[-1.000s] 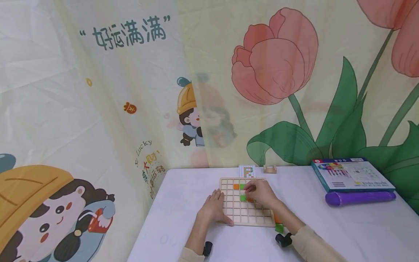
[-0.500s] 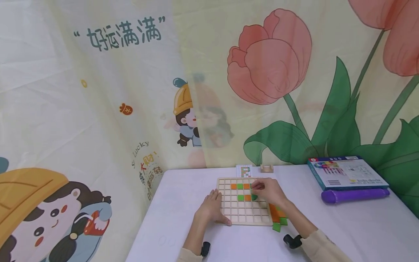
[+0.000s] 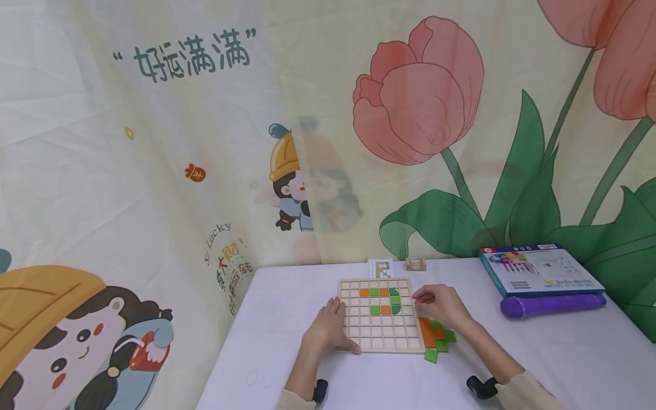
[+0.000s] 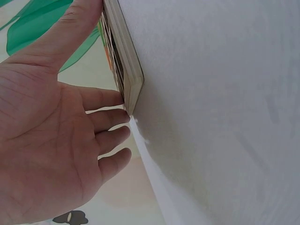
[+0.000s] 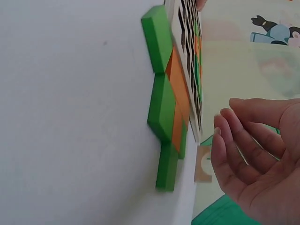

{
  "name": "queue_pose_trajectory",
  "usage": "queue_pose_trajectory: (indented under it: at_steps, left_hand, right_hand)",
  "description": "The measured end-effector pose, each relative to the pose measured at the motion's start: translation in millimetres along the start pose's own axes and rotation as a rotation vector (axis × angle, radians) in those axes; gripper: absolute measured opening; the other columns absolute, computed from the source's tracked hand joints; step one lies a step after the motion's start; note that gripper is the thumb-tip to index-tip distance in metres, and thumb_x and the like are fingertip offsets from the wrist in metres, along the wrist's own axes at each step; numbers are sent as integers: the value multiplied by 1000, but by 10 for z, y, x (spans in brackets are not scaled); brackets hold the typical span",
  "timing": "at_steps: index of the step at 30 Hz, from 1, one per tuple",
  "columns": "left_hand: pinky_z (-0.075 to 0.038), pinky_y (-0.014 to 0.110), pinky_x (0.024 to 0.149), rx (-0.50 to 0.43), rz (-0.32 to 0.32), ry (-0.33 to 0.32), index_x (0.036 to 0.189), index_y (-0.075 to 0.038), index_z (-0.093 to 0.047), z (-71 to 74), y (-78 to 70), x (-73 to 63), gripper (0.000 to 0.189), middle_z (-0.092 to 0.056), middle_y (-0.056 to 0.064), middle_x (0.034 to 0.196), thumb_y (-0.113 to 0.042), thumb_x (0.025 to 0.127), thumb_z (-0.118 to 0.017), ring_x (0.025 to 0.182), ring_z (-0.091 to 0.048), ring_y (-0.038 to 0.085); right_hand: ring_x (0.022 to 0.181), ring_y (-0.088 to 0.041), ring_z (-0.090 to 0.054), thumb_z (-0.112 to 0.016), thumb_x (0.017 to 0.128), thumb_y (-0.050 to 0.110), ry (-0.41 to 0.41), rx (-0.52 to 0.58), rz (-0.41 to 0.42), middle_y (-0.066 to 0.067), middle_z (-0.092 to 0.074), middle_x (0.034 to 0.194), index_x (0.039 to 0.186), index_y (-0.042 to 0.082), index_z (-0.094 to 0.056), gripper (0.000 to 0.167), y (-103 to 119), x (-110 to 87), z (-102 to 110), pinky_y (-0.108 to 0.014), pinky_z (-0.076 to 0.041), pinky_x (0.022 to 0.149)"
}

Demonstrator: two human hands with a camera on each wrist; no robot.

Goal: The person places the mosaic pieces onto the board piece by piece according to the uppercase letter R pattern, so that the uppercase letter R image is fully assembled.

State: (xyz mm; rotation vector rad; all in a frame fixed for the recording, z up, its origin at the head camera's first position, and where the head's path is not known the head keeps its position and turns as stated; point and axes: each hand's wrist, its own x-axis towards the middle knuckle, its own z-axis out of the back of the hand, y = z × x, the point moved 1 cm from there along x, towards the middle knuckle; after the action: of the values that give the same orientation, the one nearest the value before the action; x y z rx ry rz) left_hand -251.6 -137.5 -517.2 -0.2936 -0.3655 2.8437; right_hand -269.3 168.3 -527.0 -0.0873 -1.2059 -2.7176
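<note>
A wooden grid board lies on the white table, with orange, green and dark green tiles set in its upper cells in a D-like outline. My left hand rests at the board's left side, fingers extended along it and thumb by the front corner. In the left wrist view those fingers touch the board's edge. Just off the right side hovers my right hand, fingers loosely bent. The right wrist view shows nothing between its fingertips. Loose green and orange tiles lie below it, against the board.
Behind the board are a pattern card and a small wooden holder. A flat box and a purple cylinder lie at the back right. A printed curtain hangs along the table's far edge.
My right hand has drawn back rightward from over the board to beyond its right edge, uncovering the tiles at the row ends and the loose ones beside the board. The left hand stays in place.
</note>
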Motion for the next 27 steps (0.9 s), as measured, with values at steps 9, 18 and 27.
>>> queue_pose_trajectory:
  at_steps: [9,18,27]
  left_hand:
    - [-27,51,126,-5,-4,-3,156,6,-40,-7,11,6,125,-32,24,166,-53,63,-98,157,-26,38]
    - [-26,50,127,-2,-3,5,157,5,-38,-5,6,12,125,-30,23,167,-55,64,-96,157,-25,37]
    - [-27,49,127,4,6,9,157,4,-38,-18,9,0,125,-30,22,168,-55,64,-96,157,-25,36]
  right_hand:
    - [84,-15,-65,-84,87,9,38,-60,-54,4,-71,88,105,8,-77,20,-192,-75,36,-35,-62,79]
    - [85,-15,-66,-89,81,8,83,-67,-49,4,-73,92,105,9,-77,27,-228,-131,67,-37,-62,80]
    - [82,-15,-63,-89,80,3,119,-44,-69,5,-71,88,101,11,-77,25,-240,-127,16,-29,-60,74]
